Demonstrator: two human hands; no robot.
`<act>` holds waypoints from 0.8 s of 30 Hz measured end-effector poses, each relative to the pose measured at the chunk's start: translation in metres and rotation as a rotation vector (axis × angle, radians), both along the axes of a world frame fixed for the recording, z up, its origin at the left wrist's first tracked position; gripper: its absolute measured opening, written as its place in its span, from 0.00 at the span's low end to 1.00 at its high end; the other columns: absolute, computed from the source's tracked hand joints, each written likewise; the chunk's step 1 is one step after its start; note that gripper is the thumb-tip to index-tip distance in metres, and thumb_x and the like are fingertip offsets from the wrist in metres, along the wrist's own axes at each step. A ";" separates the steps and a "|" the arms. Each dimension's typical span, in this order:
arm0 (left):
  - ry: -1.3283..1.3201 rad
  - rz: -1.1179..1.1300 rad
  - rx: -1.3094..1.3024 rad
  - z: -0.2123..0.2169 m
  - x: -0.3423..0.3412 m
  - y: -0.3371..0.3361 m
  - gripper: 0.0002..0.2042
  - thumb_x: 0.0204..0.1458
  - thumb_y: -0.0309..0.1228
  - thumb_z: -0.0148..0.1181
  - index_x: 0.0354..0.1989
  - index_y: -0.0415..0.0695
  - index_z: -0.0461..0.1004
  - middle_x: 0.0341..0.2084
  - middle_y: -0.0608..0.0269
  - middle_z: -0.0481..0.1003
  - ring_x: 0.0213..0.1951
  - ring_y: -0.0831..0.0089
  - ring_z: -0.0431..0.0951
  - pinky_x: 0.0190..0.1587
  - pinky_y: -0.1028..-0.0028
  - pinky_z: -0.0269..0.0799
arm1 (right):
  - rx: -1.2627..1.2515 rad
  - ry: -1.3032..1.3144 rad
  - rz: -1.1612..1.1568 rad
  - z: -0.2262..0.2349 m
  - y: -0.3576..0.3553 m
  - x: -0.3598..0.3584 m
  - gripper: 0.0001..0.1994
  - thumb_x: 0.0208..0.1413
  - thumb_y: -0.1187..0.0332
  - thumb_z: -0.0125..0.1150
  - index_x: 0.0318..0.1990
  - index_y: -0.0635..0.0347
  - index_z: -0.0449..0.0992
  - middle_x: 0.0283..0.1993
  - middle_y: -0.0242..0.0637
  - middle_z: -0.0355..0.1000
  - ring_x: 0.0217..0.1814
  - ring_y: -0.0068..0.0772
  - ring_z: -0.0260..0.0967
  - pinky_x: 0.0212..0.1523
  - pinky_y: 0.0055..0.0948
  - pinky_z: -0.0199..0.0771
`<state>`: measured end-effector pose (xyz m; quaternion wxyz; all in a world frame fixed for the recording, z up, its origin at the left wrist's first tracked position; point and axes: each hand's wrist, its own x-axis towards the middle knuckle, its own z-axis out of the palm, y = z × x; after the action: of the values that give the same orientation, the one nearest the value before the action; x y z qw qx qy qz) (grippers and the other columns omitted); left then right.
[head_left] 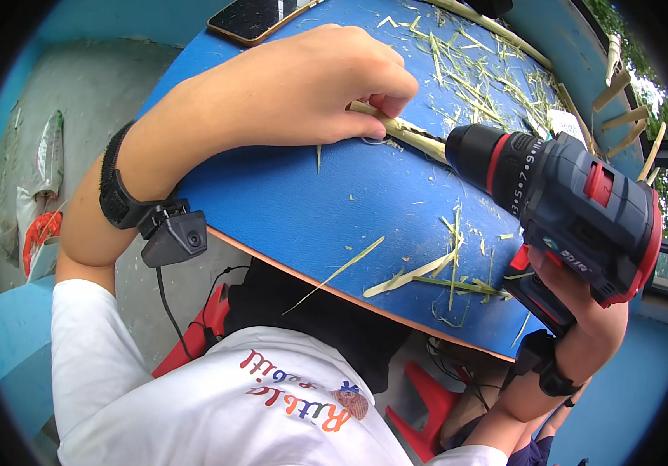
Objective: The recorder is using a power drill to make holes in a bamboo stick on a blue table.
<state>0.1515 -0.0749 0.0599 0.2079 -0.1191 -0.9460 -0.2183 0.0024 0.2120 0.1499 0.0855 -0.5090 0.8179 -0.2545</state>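
Pinched between the thumb and fingers of my left hand (342,81) is a pale green, peeled plant stalk (412,138), lying just over the blue tabletop. My right hand (567,283) is wrapped round the handle of a dark grey and red cordless drill (540,167). The drill points left toward the stalk, and its thin bit (431,135) meets or overlaps the stalk's right end. How deep the bit sits, or whether it turns, I cannot tell. The stalk's other end is hidden behind my left hand.
Green shavings (466,81) litter the far part of the blue table (287,210), and peeled strips (415,272) lie near its front edge. A phone (256,19) rests at the far left. A longer stalk (497,29) lies along the back edge. Below is a red stool (427,408).
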 end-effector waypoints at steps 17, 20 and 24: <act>-0.009 0.021 -0.005 0.003 0.009 0.001 0.09 0.45 0.24 0.67 0.27 0.38 0.71 0.27 0.58 0.71 0.31 0.62 0.75 0.33 0.67 0.70 | 0.144 0.277 0.234 -0.001 0.003 -0.008 0.21 0.43 0.77 0.73 0.48 0.66 0.77 0.44 0.36 0.79 0.44 0.26 0.75 0.47 0.28 0.74; -0.016 0.028 -0.009 0.002 0.009 0.003 0.09 0.45 0.24 0.67 0.27 0.38 0.71 0.27 0.58 0.71 0.32 0.60 0.75 0.34 0.65 0.70 | 0.081 0.120 0.168 -0.004 0.007 -0.008 0.21 0.43 0.77 0.73 0.48 0.65 0.78 0.44 0.36 0.79 0.43 0.26 0.76 0.46 0.27 0.74; -0.011 0.015 -0.009 0.005 0.009 0.005 0.09 0.44 0.24 0.67 0.27 0.38 0.71 0.28 0.57 0.71 0.33 0.58 0.75 0.35 0.64 0.70 | 0.070 0.155 0.171 -0.003 0.013 -0.007 0.21 0.42 0.77 0.73 0.47 0.65 0.78 0.44 0.36 0.79 0.43 0.26 0.76 0.46 0.27 0.74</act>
<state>0.1604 -0.0703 0.0647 0.2037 -0.1120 -0.9490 -0.2130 -0.0045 0.2246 0.1464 0.0610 -0.5917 0.7841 -0.1774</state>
